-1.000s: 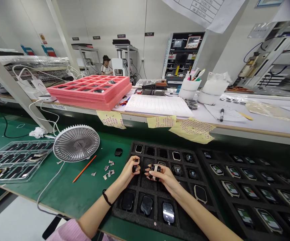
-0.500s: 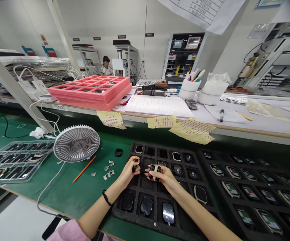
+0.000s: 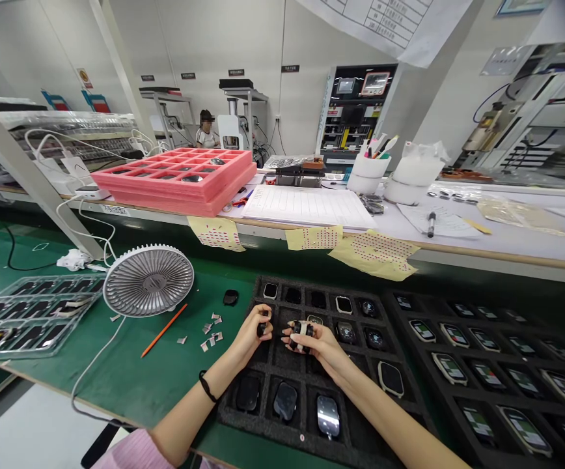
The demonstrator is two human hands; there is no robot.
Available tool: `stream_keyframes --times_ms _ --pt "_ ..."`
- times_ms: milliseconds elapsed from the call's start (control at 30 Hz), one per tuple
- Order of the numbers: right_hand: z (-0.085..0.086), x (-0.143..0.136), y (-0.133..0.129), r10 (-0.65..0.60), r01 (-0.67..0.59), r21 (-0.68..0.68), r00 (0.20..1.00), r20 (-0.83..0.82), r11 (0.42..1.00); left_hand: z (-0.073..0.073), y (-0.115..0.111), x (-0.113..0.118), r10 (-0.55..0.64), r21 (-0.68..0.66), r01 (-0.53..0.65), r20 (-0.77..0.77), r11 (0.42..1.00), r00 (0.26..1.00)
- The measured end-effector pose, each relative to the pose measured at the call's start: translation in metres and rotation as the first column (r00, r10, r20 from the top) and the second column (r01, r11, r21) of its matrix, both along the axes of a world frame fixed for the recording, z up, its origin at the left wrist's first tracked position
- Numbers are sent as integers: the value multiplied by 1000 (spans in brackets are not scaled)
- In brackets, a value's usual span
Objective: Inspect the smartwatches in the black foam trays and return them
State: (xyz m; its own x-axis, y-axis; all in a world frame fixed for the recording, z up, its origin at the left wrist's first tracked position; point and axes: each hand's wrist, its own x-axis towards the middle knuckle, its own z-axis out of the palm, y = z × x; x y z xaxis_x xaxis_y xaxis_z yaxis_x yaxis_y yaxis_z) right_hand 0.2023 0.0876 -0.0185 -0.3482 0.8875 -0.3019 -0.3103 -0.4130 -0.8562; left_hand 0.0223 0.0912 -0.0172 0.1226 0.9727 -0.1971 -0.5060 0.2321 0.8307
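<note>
Over the dark foam tray (image 3: 306,384), my left hand (image 3: 250,331) has its fingers curled round a small black piece (image 3: 263,324) that looks like a watch part. A short distance to the right, my right hand (image 3: 324,342) grips a bundle of black and pale watch cases (image 3: 303,335); its fingers hide part of them, and their exact kind is hard to make out. The two hands are apart. Below them, several black watch cases (image 3: 285,400) lie in the tray's front compartments. Round and square watches (image 3: 344,304) fill compartments behind.
A second foam tray (image 3: 433,391) of watches lies right. On the green bench are a grey fan (image 3: 149,280), an orange stick (image 3: 164,330), small silvery pieces (image 3: 211,340), a black watch case (image 3: 230,297) and a clear plastic tray (image 3: 43,348). Red foam trays (image 3: 214,189) stand on the shelf.
Almost nothing differs. Both hands stay in place with the same pieces held; the view has shifted very slightly.
</note>
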Motion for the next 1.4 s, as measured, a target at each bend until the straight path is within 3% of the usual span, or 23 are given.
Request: stream_keyframes --times_ms 333,967,1233,1400 --pt "1 0 0 0 0 0 1000 7 1000 -9 2 -2 -6 19 6 16 1000 1000" --pt "2 1 -1 -6 6 6 1000 11 1000 -8 2 -1 -2 28 4 -54 1000 999" --pt "2 1 -1 -13 12 32 999 29 999 -8 6 -2 69 126 -39 -241 991 968" --pt "1 0 0 -16 16 43 1000 4 999 -8 14 -7 174 292 -34 -471 956 865"
